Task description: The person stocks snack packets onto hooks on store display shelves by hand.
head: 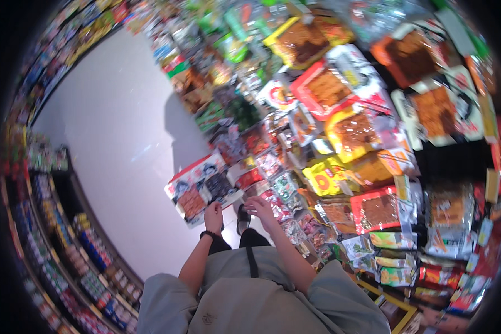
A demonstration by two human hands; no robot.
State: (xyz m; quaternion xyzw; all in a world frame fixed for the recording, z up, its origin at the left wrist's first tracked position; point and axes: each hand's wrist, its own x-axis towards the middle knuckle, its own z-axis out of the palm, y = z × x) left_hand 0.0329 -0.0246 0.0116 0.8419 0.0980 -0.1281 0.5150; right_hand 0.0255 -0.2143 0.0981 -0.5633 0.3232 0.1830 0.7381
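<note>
My left hand [213, 218], with a dark beaded band at the wrist, is closed on the near edge of a flat white-and-red food package [198, 178]. The package is tilted above the floor and bears writing and pictures. Reddish and dark food areas show on its face. To its right, my right hand [261, 212] is raised with the fingers apart and nothing visible in it. It hovers near small red-and-white packets [274, 203], and I cannot tell whether it touches them.
Packaged snacks crowd the display on the right, among them a yellow packet [323, 177] and a red-framed package [375, 209]. Stocked shelves [73, 250] curve along the left. The pale aisle floor [125, 125] runs between; a dark shoe [243, 220] shows below my hands.
</note>
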